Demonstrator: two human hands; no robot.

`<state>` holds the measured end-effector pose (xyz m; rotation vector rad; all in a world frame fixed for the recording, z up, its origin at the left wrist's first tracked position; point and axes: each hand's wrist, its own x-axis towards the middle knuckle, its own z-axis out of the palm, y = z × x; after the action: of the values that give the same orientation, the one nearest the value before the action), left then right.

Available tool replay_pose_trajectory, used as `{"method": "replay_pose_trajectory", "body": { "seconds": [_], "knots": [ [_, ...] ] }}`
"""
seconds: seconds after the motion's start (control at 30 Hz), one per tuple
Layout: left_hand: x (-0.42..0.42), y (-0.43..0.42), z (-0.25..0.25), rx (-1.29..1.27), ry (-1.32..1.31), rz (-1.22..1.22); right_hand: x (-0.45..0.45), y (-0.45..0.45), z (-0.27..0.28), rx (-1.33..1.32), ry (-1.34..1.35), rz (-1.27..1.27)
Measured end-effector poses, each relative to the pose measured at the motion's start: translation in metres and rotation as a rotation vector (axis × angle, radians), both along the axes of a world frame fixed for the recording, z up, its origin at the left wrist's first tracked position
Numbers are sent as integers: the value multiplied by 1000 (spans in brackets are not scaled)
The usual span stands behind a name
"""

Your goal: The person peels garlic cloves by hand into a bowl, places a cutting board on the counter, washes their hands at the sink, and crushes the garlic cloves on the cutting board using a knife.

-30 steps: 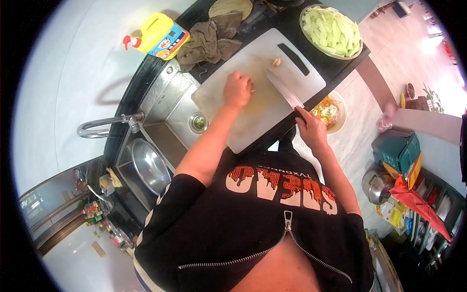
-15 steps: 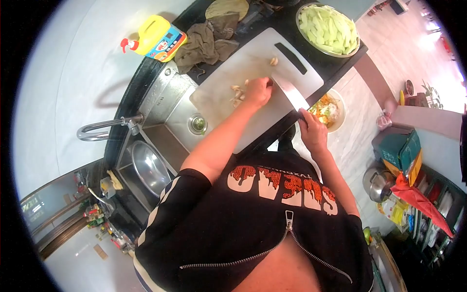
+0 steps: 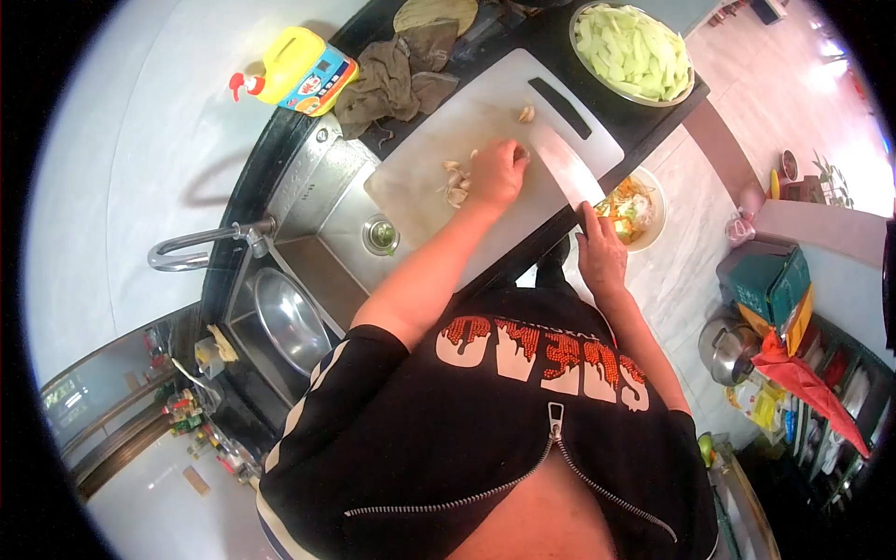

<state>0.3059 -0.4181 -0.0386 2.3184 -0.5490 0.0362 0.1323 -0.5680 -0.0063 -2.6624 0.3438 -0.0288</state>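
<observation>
Nearest to the camera is the black shirt (image 3: 467, 420) of the person, with big letters and a zipper. In front of it, the right hand (image 3: 602, 247) is at the near right edge of the white cutting board (image 3: 420, 182). Its fingers are wrapped around the handle of the knife (image 3: 567, 168), and the broad blade reaches in over the board, with its tip pointing away from the body. The left hand (image 3: 499, 177) is above the middle of the board, just beside the blade. Its fingers are bent together; I cannot tell if they pinch something.

Close to the left hand, on its left side, a small group of garlic cloves (image 3: 455, 182) lies on the board. One more garlic clove (image 3: 526, 114) lies apart from them, farther away, near the dark handle slot.

To the left of the board is the metal sink (image 3: 347, 224), with a metal bowl (image 3: 289, 322) in its other part and the tap (image 3: 201, 250) behind. To the right and lower down, a white bucket (image 3: 662, 213) contains peelings (image 3: 627, 207).

Farther, on the black counter (image 3: 546, 42), there are a crumpled brown cloth (image 3: 381, 89), a yellow bottle (image 3: 303, 67) with red pump, and a bowl (image 3: 653, 103) full of pale green slices (image 3: 635, 56).
</observation>
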Motion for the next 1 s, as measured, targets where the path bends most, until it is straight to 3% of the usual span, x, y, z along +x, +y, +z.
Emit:
{"method": "replay_pose_trajectory", "body": {
  "seconds": [0.23,0.33,0.43,0.53,1.0],
  "knots": [
    [-14,-3,2,-49,100,-61,-3,-1,-3,-20,-17,-7],
    [-13,4,-5,-242,-3,95,-5,0,-5,-23,-58,-41],
    [-3,7,4,-246,-46,224,-3,2,-7,-41,-86,-17],
    [8,-7,13,-141,-377,187,2,5,-16,-64,-84,58],
    [35,-56,-5,116,-459,84,15,8,-27,-159,31,229]
  ]
}}
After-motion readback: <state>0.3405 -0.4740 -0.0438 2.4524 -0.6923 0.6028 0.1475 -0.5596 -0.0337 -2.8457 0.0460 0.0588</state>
